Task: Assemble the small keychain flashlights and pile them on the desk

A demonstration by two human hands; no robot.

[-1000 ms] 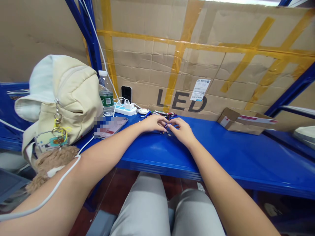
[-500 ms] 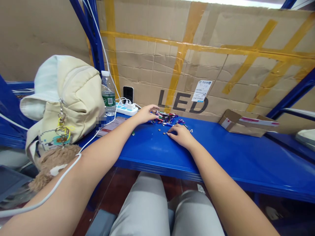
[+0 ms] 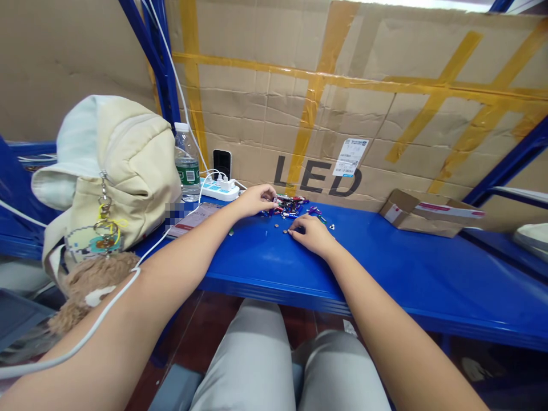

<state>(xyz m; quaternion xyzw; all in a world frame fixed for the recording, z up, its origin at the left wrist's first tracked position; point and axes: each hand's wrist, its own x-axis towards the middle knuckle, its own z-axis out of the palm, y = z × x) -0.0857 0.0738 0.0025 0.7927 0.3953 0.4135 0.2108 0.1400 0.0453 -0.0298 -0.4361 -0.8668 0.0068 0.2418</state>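
A heap of small shiny multicoloured metallic pieces (image 3: 295, 202) lies on the blue tabletop (image 3: 265, 257) against the cardboard. At its left side is my left hand (image 3: 258, 200), fingers curled and tips drawn together; whatever they pinch is too small to make out. My right hand (image 3: 311, 233) rests in front of the heap with thumb and fingertips brought together low over the table. Just left of those fingertips sits a small round brownish piece (image 3: 285, 232), with a similar piece (image 3: 276, 225) beyond it. A small silvery piece (image 3: 331, 226) lies to the right of my right hand.
A cream backpack (image 3: 132, 154), a water bottle (image 3: 187, 162), a white power strip (image 3: 220, 188) and a phone-like flat device (image 3: 197, 218) stand or lie at left. White cable (image 3: 149, 251) crosses my left arm. An open cardboard box (image 3: 432, 214) is at right.
My left hand's fingers have drawn closer together at the edge of the heap. My right hand has shifted very slightly, its fingertips still beside the small round piece.
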